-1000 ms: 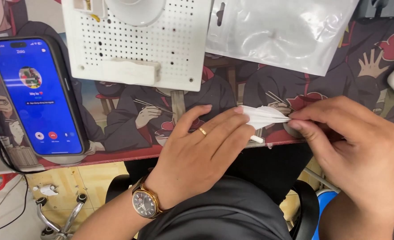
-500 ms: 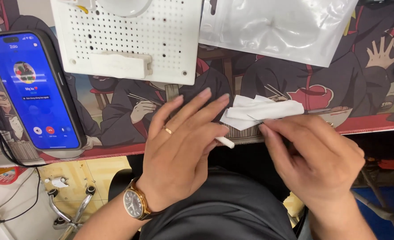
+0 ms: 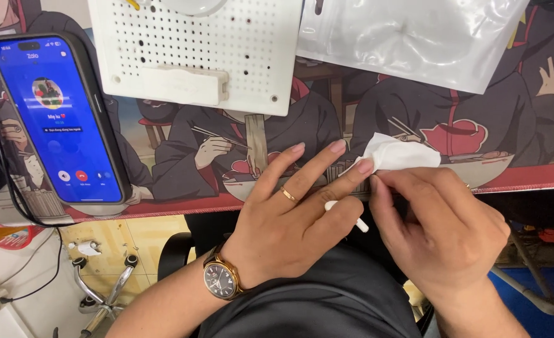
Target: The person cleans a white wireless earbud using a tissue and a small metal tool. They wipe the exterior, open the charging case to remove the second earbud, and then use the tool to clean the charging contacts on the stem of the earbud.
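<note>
Left of the white pegboard (image 3: pixel 227 44), a phone (image 3: pixel 55 119) with a blue screen is lying on the illustrated desk mat (image 3: pixel 183 169). Below the pegboard, I am spreading my left hand (image 3: pixel 289 228) flat, fingers open and gripping nothing, fingertips touching a small white cloth (image 3: pixel 396 153) and resting over a thin white stick (image 3: pixel 352 219). Right of it, my right hand (image 3: pixel 439 231) is pinching closed at the cloth's lower edge. Judging by its crumpled shape, the cloth is only partly folded or wrapped.
</note>
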